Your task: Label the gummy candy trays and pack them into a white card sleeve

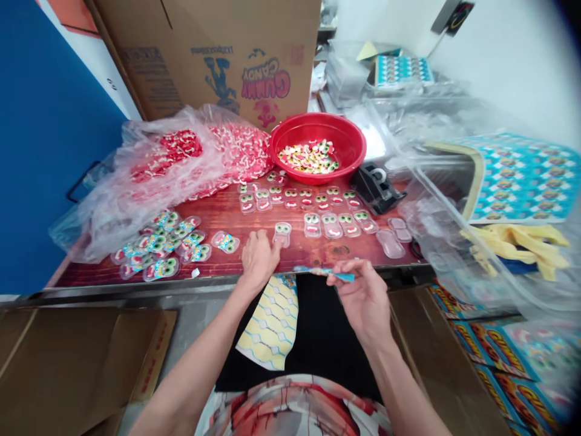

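My left hand (259, 259) is at the table's front edge, fingers curled and thumb against a small clear candy tray (283, 229) with green gummy eyes in it. Pinched in the fingers of my right hand (363, 290) is a narrow blue sticker (324, 272), seen nearly edge-on. On my lap lies a yellow sticker backing sheet (271, 321). Left of my left hand a labelled candy tray (226, 242) rests beside a pile of labelled trays (157, 242). Several unlabelled filled trays (331, 225) stand in rows behind and to the right.
A red bowl (354, 142) of gummy pieces and a plastic bag of red and white gummies (236, 148) stand at the back before a cardboard box (181, 72). A black tape dispenser (376, 189) and clear lids (390, 243) are right; sticker sheets (526, 175) lie beyond.
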`<state>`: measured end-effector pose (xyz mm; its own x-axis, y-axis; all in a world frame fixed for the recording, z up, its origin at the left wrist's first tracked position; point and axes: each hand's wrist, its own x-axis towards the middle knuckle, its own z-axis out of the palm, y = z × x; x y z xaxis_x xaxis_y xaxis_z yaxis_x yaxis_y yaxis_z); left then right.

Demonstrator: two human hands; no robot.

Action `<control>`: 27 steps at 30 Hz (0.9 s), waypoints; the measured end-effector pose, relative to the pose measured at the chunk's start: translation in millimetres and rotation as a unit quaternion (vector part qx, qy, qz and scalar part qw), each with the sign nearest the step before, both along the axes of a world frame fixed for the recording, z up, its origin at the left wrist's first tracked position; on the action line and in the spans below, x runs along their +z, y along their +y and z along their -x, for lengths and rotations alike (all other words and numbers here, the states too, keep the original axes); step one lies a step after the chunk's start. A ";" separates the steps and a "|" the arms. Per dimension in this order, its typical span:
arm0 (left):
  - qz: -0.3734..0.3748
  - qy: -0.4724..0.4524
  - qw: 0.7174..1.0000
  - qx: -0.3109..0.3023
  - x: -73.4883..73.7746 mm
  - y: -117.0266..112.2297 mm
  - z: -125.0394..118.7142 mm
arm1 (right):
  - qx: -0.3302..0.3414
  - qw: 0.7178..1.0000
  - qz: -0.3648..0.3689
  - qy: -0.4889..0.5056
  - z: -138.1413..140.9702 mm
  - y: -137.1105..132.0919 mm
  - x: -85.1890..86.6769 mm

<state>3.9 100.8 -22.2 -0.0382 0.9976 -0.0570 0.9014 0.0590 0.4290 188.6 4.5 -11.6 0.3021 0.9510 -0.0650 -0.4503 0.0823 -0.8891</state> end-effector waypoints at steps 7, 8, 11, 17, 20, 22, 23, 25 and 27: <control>0.021 -0.010 1.000 -0.011 -18.4 23.3 -23.6 | 0.004 0.993 0.001 -0.120 17.4 4.5 -0.5; 0.017 -0.044 0.999 -0.016 -20.9 21.7 -20.9 | 0.003 0.992 -0.002 -0.128 17.4 5.7 1.5; 0.027 -0.227 0.973 -0.013 -26.2 13.4 -12.3 | -0.004 0.990 -0.028 -0.135 20.4 12.7 9.7; 0.129 -0.547 0.827 0.008 -13.7 -24.9 -7.6 | 0.045 0.983 -0.088 -0.158 41.4 27.8 8.7; 0.155 -0.632 0.758 0.035 -3.3 -44.2 -5.3 | 0.067 0.961 -0.108 -0.246 48.9 26.8 -4.2; 0.150 -0.647 0.746 0.046 -0.1 -52.2 -2.9 | 0.066 0.943 -0.117 -0.304 50.9 24.1 -11.5; 0.147 -0.653 0.741 0.046 0.6 -54.7 -1.8 | 0.062 0.936 -0.120 -0.324 51.4 22.8 -13.8; 0.143 -0.675 0.723 0.038 1.6 -57.8 -0.2 | 0.050 0.925 -0.126 -0.356 52.2 21.1 -15.0; 0.145 -0.707 0.691 0.034 3.4 -59.3 0.1 | 0.037 0.912 -0.139 -0.384 53.7 20.4 -12.5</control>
